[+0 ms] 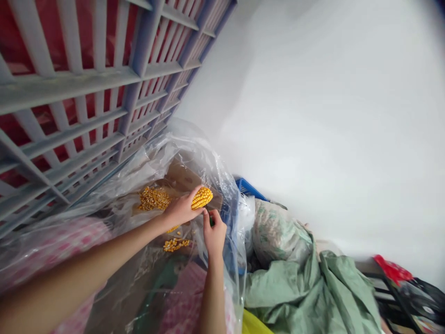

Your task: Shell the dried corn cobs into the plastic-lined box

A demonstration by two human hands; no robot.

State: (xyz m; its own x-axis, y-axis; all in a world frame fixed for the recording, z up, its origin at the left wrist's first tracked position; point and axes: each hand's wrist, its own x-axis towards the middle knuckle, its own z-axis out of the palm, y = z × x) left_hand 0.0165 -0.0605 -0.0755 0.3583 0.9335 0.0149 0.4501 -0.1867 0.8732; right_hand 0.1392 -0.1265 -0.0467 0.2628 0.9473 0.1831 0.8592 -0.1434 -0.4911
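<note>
My left hand (pixel 181 208) is closed around a yellow corn cob (pixel 202 198), its tip pointing up and to the right. Just below and to the right, my right hand (pixel 214 230) grips a small tool with a green handle (pixel 212 221). A thin dark shaft reaches from it to the cob's lower side; its exact kind is hard to make out. Loose corn kernels (pixel 153 199) form a heap left of my left hand. A smaller cluster of kernels (pixel 174 244) lies nearer to me, inside the clear plastic sheet (pixel 222 174) spread beneath my hands.
A grey slatted plastic crate (pixel 135 83) with red behind it rises at the left. White wall (pixel 330 116) fills the right. Beside the sheet are a blue basket (pixel 251 189), a stuffed woven sack (pixel 280 232) and green cloth (pixel 306 292). Brown cardboard (pixel 182 175) lies under the plastic.
</note>
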